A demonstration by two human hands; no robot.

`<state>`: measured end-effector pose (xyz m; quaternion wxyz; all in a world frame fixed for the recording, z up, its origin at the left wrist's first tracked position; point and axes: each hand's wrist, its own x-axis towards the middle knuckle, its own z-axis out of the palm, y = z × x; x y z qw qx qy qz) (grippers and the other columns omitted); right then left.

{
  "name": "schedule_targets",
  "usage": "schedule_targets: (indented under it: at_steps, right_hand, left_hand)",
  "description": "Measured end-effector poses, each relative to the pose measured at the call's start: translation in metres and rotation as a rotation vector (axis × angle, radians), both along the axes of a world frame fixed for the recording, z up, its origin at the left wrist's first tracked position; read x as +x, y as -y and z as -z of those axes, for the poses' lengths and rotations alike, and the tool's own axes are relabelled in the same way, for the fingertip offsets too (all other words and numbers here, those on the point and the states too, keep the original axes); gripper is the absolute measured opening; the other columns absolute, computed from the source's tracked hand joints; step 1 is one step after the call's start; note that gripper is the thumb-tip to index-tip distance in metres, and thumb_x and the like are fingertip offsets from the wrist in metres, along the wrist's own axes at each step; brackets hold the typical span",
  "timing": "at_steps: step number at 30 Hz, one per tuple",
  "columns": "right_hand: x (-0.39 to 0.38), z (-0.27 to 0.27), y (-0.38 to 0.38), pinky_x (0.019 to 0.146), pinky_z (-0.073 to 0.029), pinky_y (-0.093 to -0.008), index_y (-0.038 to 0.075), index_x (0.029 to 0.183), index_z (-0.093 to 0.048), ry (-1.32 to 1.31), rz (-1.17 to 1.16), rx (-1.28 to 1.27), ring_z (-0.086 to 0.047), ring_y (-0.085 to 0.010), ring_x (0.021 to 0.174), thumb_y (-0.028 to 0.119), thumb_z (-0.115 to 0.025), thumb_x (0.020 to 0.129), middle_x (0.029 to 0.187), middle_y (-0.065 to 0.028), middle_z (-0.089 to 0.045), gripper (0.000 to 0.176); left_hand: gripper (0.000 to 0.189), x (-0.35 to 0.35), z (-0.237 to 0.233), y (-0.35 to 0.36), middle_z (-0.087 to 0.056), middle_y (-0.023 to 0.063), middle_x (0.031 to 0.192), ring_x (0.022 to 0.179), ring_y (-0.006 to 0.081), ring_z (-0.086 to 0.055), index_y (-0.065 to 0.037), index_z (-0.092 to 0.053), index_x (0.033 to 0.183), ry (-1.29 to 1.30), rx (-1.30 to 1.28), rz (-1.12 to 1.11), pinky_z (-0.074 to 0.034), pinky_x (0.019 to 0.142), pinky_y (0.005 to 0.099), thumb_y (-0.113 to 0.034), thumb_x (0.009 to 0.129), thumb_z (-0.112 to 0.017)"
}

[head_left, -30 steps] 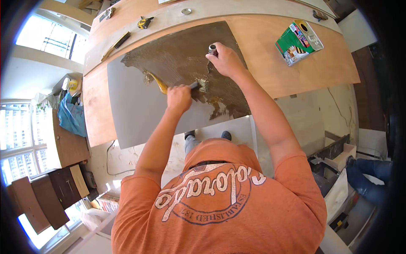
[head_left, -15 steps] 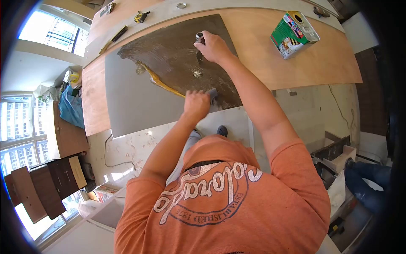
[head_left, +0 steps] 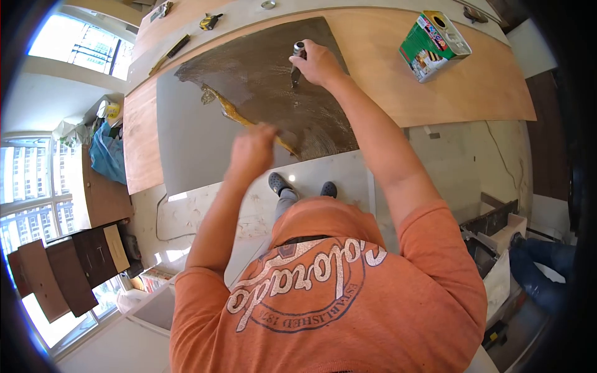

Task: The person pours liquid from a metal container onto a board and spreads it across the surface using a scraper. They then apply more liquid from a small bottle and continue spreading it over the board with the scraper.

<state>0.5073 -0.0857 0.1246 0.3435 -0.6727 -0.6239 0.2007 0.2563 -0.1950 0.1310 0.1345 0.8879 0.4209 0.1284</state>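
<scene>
A grey sheet (head_left: 193, 137) lies on the wooden board, its right part coated with a dark, wet film (head_left: 261, 62). A thick amber, glue-like bead (head_left: 231, 112) runs along the edge of the coating. My left hand (head_left: 252, 151), smeared by motion, is closed in a fist over the lower middle of the sheet. The grey spreader seen in it earlier is hidden behind the fingers now. Over the coated part, my right hand (head_left: 321, 64) grips a putty knife (head_left: 295, 76) upright, its metal-capped handle end up and its dark blade down.
A green metal can (head_left: 434, 46) stands on the wooden board (head_left: 379, 68) to the right. Along the far side lie a brush (head_left: 178, 46), a tape measure (head_left: 210, 22) and a round lid (head_left: 268, 5). Another person's legs (head_left: 541, 270) show at the right edge.
My left hand has swept left from the sheet's lower right, and the amber bead now extends further down right. My right hand with the putty knife has shifted only slightly.
</scene>
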Motion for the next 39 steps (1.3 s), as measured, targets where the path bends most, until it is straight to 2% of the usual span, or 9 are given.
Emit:
schedule_targets:
  at_steps: [3, 6, 13, 16, 19, 22, 28, 35, 39]
  right_hand:
    - [0.002, 0.003, 0.001, 0.083, -0.052, -0.0474, 0.002, 0.099, -0.059, -0.016, -0.006, 0.023, -0.067, -0.0387, 0.093, 0.032, -0.069, 0.088, 0.094, -0.0204, -0.069, 0.034]
    - [0.004, -0.002, -0.005, 0.083, -0.052, -0.0469, 0.001, 0.102, -0.059, 0.03, -0.009, 0.022, -0.067, -0.0392, 0.093, 0.034, -0.068, 0.088, 0.096, -0.0209, -0.069, 0.037]
    - [-0.001, 0.0, -0.002, 0.082, -0.052, -0.0459, 0.001, 0.1, -0.059, -0.009, -0.021, -0.002, -0.067, -0.039, 0.092, 0.033, -0.069, 0.089, 0.096, -0.0205, -0.07, 0.035]
    - [-0.002, -0.003, 0.002, 0.081, -0.052, -0.0457, 0.001, 0.099, -0.059, -0.018, -0.015, -0.009, -0.067, -0.0388, 0.091, 0.032, -0.069, 0.088, 0.094, -0.0204, -0.07, 0.034]
    - [-0.004, -0.003, 0.0, 0.081, -0.052, -0.0457, 0.001, 0.097, -0.059, -0.005, -0.009, 0.024, -0.067, -0.0386, 0.091, 0.032, -0.069, 0.088, 0.093, -0.0204, -0.07, 0.034]
    - [-0.001, 0.0, 0.0, 0.081, -0.052, -0.0457, 0.001, 0.097, -0.059, -0.001, -0.002, 0.024, -0.067, -0.0385, 0.091, 0.032, -0.069, 0.088, 0.093, -0.0204, -0.07, 0.034]
    - [-0.001, -0.002, 0.0, 0.081, -0.052, -0.0459, 0.001, 0.097, -0.059, -0.01, -0.006, 0.043, -0.067, -0.039, 0.089, 0.031, -0.069, 0.088, 0.092, -0.0207, -0.07, 0.033]
    - [-0.003, 0.0, -0.002, 0.081, -0.052, -0.046, 0.001, 0.097, -0.06, 0.019, -0.006, 0.025, -0.067, -0.0388, 0.09, 0.031, -0.069, 0.088, 0.091, -0.0208, -0.07, 0.033]
    - [0.002, 0.007, -0.001, 0.081, -0.052, -0.0465, 0.001, 0.098, -0.059, -0.018, -0.025, 0.052, -0.067, -0.0388, 0.09, 0.032, -0.069, 0.088, 0.092, -0.0207, -0.069, 0.034]
  left_hand:
    - [0.026, -0.028, 0.02, -0.037, -0.068, 0.0067, 0.103, 0.098, 0.0271, -0.063, -0.011, -0.07, 0.105, 0.163, 0.189, -0.067, -0.047, 0.086, 0.0394, -0.004, 0.084, -0.057]
    - [0.024, -0.057, 0.056, -0.02, -0.068, 0.0066, 0.105, 0.099, 0.0291, -0.062, -0.01, -0.07, 0.106, -0.123, 0.109, -0.009, -0.048, 0.086, 0.0413, -0.002, 0.087, -0.057]
    - [0.025, -0.056, 0.041, -0.02, -0.067, 0.0073, 0.109, 0.101, 0.0296, -0.062, -0.008, -0.069, 0.11, -0.07, 0.117, -0.23, -0.046, 0.088, 0.0422, -0.007, 0.09, -0.054]
    - [0.025, -0.043, 0.049, -0.024, -0.067, 0.0089, 0.106, 0.099, 0.0296, -0.062, -0.009, -0.069, 0.107, -0.217, 0.102, -0.302, -0.046, 0.087, 0.0417, -0.008, 0.088, -0.053]
    - [0.024, -0.017, 0.066, 0.007, -0.066, 0.0091, 0.102, 0.097, 0.029, -0.062, -0.01, -0.069, 0.102, -0.448, 0.056, -0.177, -0.047, 0.085, 0.041, -0.007, 0.084, -0.053]
    - [0.015, -0.008, 0.058, 0.03, -0.064, 0.0087, 0.099, 0.1, 0.0286, -0.061, -0.01, -0.066, 0.093, -0.277, 0.002, -0.077, -0.045, 0.084, 0.0417, -0.01, 0.083, -0.055]
    - [0.022, 0.008, 0.055, -0.023, -0.068, 0.0103, 0.097, 0.101, 0.0311, -0.063, -0.009, -0.07, 0.097, -0.18, -0.02, -0.269, -0.046, 0.087, 0.0449, -0.008, 0.082, -0.053]
    - [0.027, 0.01, 0.052, 0.011, -0.069, 0.0087, 0.097, 0.1, 0.029, -0.063, -0.01, -0.071, 0.102, -0.28, -0.064, 0.078, -0.046, 0.086, 0.0445, -0.008, 0.082, -0.054]
    - [0.022, -0.01, 0.056, -0.001, -0.069, 0.0081, 0.099, 0.103, 0.0275, -0.063, -0.012, -0.071, 0.096, -0.198, -0.006, -0.139, -0.045, 0.088, 0.0439, -0.009, 0.082, -0.055]
